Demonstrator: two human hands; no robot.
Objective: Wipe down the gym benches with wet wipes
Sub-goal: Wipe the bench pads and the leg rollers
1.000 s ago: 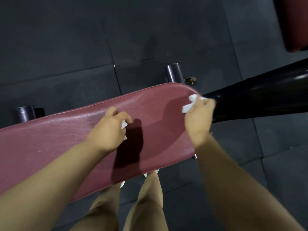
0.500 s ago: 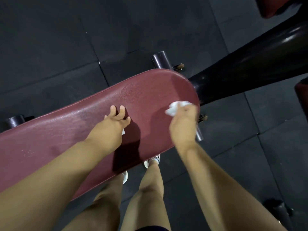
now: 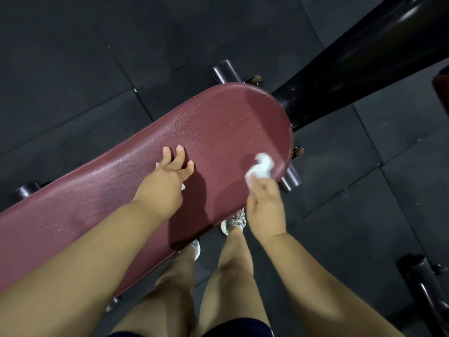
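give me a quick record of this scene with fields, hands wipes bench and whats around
bench pad: maroon, long, rounded end by the black frame beam
left hand: fingers spread, resting on the pad's middle; a white scrap peeks from under it
right hand: grips a crumpled wipe at the pad's near edge, close to the rounded end
pad surface: wet-looking sheen ahead of the left hand
floor: dark rubber tiles
pale shoes: on the floor below the pad's near edge

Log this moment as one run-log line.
step: wiping | right hand: grips wet wipe at rounded end of bench pad | left hand: fingers spread, rests on pad
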